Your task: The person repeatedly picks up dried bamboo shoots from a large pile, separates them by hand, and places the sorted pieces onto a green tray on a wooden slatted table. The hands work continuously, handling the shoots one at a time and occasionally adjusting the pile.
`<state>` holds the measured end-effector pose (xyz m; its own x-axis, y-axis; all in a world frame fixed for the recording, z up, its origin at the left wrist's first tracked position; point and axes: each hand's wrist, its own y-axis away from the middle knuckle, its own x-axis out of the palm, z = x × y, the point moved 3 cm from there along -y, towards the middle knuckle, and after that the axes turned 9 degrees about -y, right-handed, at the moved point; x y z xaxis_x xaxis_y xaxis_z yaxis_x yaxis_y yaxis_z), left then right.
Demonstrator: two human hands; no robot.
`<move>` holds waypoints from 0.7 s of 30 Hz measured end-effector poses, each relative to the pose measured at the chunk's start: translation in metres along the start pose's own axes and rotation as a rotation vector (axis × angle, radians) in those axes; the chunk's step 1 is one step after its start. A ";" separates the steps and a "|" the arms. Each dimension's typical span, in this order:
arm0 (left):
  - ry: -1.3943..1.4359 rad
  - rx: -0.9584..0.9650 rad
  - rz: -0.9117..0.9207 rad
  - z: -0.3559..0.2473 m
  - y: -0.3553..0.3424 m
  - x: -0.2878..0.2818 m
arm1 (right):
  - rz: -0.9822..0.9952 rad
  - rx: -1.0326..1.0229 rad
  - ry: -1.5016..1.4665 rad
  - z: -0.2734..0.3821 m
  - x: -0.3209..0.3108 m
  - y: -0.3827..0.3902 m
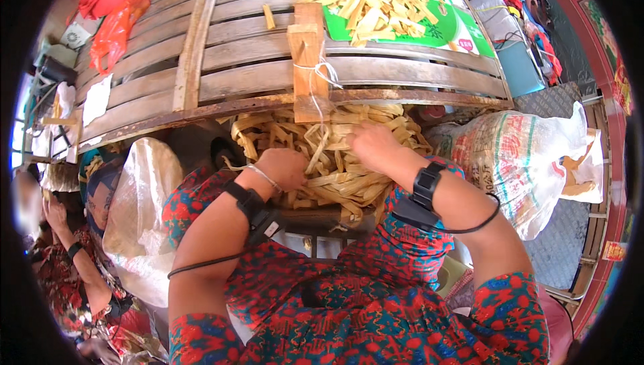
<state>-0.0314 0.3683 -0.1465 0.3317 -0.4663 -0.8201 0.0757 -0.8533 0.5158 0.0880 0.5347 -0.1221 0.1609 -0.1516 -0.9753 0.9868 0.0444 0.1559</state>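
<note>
A heap of long, flat, pale yellow strips (349, 187) lies in front of me at knee height, below the table's near edge. My left hand (282, 168) is curled at the left part of the heap, its fingers closed on a strip. On the right side, my right hand (374, 145) reaches into the heap with bent fingers closed on strips; its fingertips are partly hidden. Between the hands, a loose strip hangs below a wooden block (310, 63). White string ties this block upright at the table edge.
Short cut yellow pieces (376, 3) are piled on a green sheet (456, 33) atop the slatted table (248, 83). Red plastic bags (117, 29) lie at its far left. Stuffed sacks (141, 211) (510, 157) stand at both sides. Another person's arm (77, 251) shows at the left.
</note>
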 end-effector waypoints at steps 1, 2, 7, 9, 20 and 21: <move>0.026 -0.007 -0.031 0.000 0.000 0.003 | -0.001 0.022 0.091 -0.004 0.007 -0.001; 0.049 -0.012 -0.036 0.002 0.001 0.005 | 0.029 0.010 0.083 -0.006 0.013 -0.003; 0.127 -0.031 -0.150 0.013 0.001 0.006 | 0.256 0.105 -0.039 0.007 -0.001 0.000; 0.207 0.057 -0.423 0.004 0.000 -0.001 | 0.228 0.071 -0.341 0.024 -0.030 0.011; 0.490 0.139 -0.322 -0.036 0.012 0.008 | -0.407 0.164 -1.292 0.050 -0.197 0.105; 0.475 0.121 -0.343 -0.033 0.011 0.009 | -0.529 0.126 -1.417 0.046 -0.214 0.117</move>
<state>0.0039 0.3620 -0.1400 0.6933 -0.0282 -0.7201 0.1539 -0.9704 0.1862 0.1699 0.5267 0.1117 -0.3888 -0.9212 0.0176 0.9186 -0.3890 -0.0696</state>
